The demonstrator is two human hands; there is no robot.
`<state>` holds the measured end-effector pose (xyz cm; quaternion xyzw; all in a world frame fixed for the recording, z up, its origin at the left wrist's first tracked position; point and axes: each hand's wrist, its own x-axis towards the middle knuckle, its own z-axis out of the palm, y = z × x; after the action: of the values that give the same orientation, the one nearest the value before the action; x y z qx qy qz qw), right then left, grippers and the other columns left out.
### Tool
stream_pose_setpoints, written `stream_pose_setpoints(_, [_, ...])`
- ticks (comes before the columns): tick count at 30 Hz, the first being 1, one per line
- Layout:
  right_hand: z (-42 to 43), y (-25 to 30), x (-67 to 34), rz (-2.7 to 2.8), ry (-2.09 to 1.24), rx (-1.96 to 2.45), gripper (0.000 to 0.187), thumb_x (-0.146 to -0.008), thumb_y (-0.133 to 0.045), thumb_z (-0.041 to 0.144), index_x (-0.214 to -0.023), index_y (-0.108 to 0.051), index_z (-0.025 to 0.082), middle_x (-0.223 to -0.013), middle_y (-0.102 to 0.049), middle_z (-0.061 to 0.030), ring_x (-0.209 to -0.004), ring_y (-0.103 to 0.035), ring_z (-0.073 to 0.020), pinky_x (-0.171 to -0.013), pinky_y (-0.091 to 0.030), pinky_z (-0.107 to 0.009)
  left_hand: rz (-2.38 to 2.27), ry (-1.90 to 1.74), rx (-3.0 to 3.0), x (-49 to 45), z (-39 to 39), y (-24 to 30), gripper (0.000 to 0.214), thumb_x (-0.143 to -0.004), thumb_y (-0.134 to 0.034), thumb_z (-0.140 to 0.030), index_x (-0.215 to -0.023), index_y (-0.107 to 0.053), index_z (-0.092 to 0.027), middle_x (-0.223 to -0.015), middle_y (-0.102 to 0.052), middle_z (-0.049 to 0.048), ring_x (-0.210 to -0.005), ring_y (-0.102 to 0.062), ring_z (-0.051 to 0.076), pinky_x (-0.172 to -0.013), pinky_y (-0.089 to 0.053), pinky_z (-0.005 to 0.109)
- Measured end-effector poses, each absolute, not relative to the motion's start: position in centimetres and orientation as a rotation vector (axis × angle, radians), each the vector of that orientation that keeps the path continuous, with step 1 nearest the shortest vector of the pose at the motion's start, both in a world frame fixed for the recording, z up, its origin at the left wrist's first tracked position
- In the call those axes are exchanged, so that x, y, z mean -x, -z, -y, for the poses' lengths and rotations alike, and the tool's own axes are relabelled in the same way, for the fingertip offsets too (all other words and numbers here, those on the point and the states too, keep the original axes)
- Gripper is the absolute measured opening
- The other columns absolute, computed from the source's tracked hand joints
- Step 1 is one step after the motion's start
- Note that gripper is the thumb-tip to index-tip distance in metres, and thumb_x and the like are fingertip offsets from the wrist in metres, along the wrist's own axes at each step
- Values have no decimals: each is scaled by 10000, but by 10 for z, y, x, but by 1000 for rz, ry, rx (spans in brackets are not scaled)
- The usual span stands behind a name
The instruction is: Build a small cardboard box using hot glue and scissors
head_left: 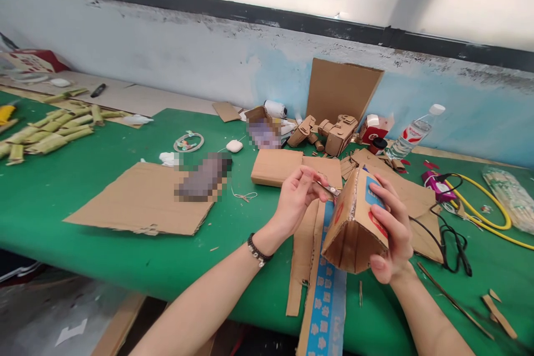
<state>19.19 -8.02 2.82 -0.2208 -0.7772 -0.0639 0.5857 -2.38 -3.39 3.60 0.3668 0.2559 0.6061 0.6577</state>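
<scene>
In front of me my right hand (391,228) grips a folded cardboard box piece (354,222), with the thumb at its lower edge and the fingers across its printed blue and red side. It is tilted, and its hollow end faces me. Close to its left side, my left hand (301,192) pinches a small flat silver metal tool (332,190). The tool's tip is at the cardboard's edge, but I cannot tell whether they touch. Below lies a cardboard strip with blue printing (323,295), beside a plain brown strip (301,267).
Behind my hands are a flat cardboard box (277,166), cardboard models (340,132) and a water bottle (413,136). A cardboard sheet (137,200) lies left on the green table (167,256). Black cable (456,245) and yellow hose (498,194) lie right.
</scene>
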Motion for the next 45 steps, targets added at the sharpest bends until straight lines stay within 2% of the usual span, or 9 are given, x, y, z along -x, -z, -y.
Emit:
stream_pose_setpoints(5, [80,-26,-192,1805,151,543,592,-1090,-523,516,-1615,-654,275,-1637,-660,-182,-1576,-604,-523,-1191,-509,-926,-554,-1323,-874,23,36,-37,537,-943,-916,-618,-900,-573,-207,-815,-708,-55,-586,-702,82,-672,-625,240])
stream_pose_setpoints(12, [82,-26,-193,1823,151,587,566,-1103,-508,548,-1595,-649,307,-1614,-665,-181,-1577,-606,-521,-1211,-495,-922,-499,-1296,-901,20,34,-33,642,-977,-821,-744,-799,-498,-219,-610,-496,-128,-391,-535,43,-686,-635,271])
stream_pose_setpoints(17, [81,-28,-194,1821,144,548,598,-1092,-526,504,-1623,-647,258,-1629,-651,-198,-1584,-590,-527,-1219,-488,-929,-512,-1273,-925,21,34,-29,610,-966,-840,-736,-838,-581,-198,-670,-623,-80,-415,-547,44,-595,-577,244])
stream_pose_setpoints(24, [82,-26,-195,1826,171,604,595,-1096,-506,548,-1624,-636,308,-1605,-664,-177,-1569,-606,-523,-1203,-509,-910,-539,-1286,-937,22,35,-31,546,-937,-915,-656,-962,-661,-173,-936,-839,31,-478,-636,52,-595,-588,241])
stream_pose_setpoints(29, [81,-26,-195,1829,171,606,585,-1098,-503,541,-1613,-641,300,-1616,-660,-169,-1574,-612,-507,-1215,-518,-892,-495,-1304,-942,21,36,-33,491,-969,-910,-594,-1019,-666,-171,-979,-844,28,-487,-669,54,-611,-615,242])
stream_pose_setpoints(32, [80,-27,-194,1838,173,560,594,-1092,-519,507,-1609,-648,245,-1633,-654,-193,-1583,-603,-508,-1211,-525,-879,-485,-1312,-968,22,36,-33,483,-951,-939,-555,-1029,-637,-186,-997,-834,5,-495,-694,67,-638,-652,265])
stream_pose_setpoints(38, [80,-27,-192,1829,157,552,572,-1099,-533,492,-1593,-664,237,-1624,-663,-216,-1582,-597,-532,-1201,-501,-912,-476,-1319,-1003,23,36,-32,492,-1055,-799,-607,-922,-543,-208,-839,-734,-65,-485,-734,97,-532,-591,217])
stream_pose_setpoints(42, [80,-26,-193,1828,161,550,579,-1098,-536,481,-1601,-665,227,-1622,-666,-212,-1583,-600,-525,-1211,-511,-886,-453,-1324,-1028,22,37,-30,499,-1063,-789,-609,-907,-533,-210,-727,-607,-119,-411,-669,70,-554,-624,226])
stream_pose_setpoints(45, [80,-27,-193,1828,164,559,584,-1100,-534,491,-1615,-657,245,-1622,-667,-204,-1583,-599,-529,-1205,-515,-892,-436,-1306,-1033,21,36,-28,509,-1053,-793,-630,-921,-527,-216,-720,-622,-117,-385,-653,74,-516,-606,222])
